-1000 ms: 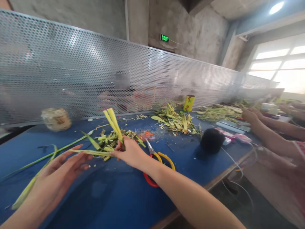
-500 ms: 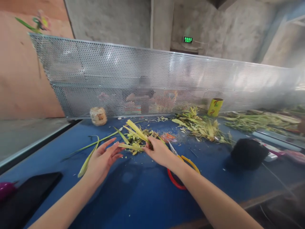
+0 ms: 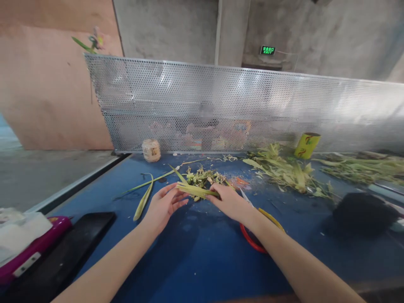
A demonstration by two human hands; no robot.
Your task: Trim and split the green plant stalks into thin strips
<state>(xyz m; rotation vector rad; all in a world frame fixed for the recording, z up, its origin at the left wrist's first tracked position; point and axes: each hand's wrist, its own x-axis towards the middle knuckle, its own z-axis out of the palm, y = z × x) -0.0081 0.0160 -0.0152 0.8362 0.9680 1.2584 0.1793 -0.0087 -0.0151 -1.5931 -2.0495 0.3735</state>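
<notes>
Leaf strips (image 3: 196,190) between both hands, by the scrap pile (image 3: 205,176) on the blue table (image 3: 189,269) | right hand (image 3: 227,201) – pinching one end | left hand (image 3: 167,205) – fingers at the other end, can't tell if they grip | scissors (image 3: 274,219) partly hidden by right arm (image 3: 284,252) | yellow tube (image 3: 307,145) near the back

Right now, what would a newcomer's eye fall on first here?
Probably the bare right hand, near center, holding pale yellow-green leaf strips that reach the left hand. Next, the metal scissors with red and yellow handles, partly hidden behind the right forearm, and the bright yellow cylinder by the perforated metal screen.
</notes>
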